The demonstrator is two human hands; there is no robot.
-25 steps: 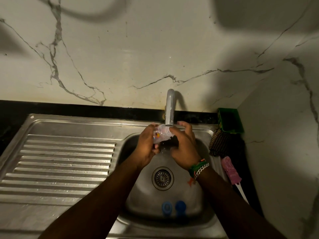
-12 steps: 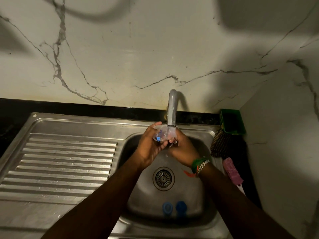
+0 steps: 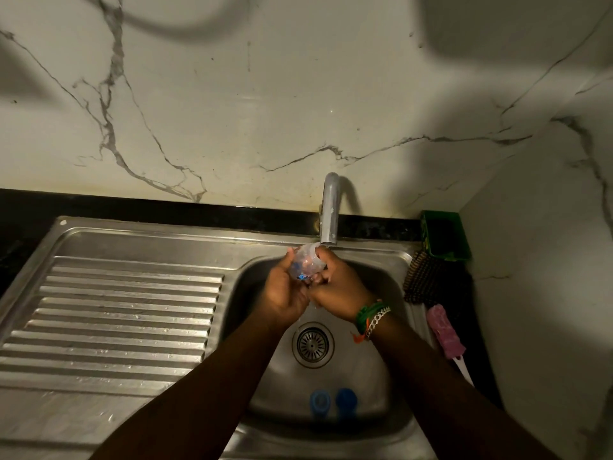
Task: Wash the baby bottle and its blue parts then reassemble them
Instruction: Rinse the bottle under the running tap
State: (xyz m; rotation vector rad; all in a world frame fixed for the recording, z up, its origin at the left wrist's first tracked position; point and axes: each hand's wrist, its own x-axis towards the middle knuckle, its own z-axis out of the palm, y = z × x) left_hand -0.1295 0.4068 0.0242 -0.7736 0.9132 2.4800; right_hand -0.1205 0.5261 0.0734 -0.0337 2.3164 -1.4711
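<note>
A clear baby bottle (image 3: 305,263) with coloured prints is held over the sink basin, its open mouth just under the tap spout (image 3: 330,210). My left hand (image 3: 285,293) cups it from the left and below. Fingers of my right hand (image 3: 335,287) wrap it from the right. Two blue parts lie on the basin floor near its front wall: a lighter blue ring (image 3: 320,400) and a darker blue cap (image 3: 346,399) side by side.
The steel sink (image 3: 391,280) has a ribbed draining board (image 3: 126,320) on its left and a drain strainer (image 3: 312,343) in the middle. On the right counter lie a pink bottle brush (image 3: 444,333), a dark scrubber (image 3: 423,280) and a green holder (image 3: 444,234).
Both hands turned the bottle under the spout; its mouth now sits higher, closer to the tap, and my right hand has shifted round it. The blue parts stayed put.
</note>
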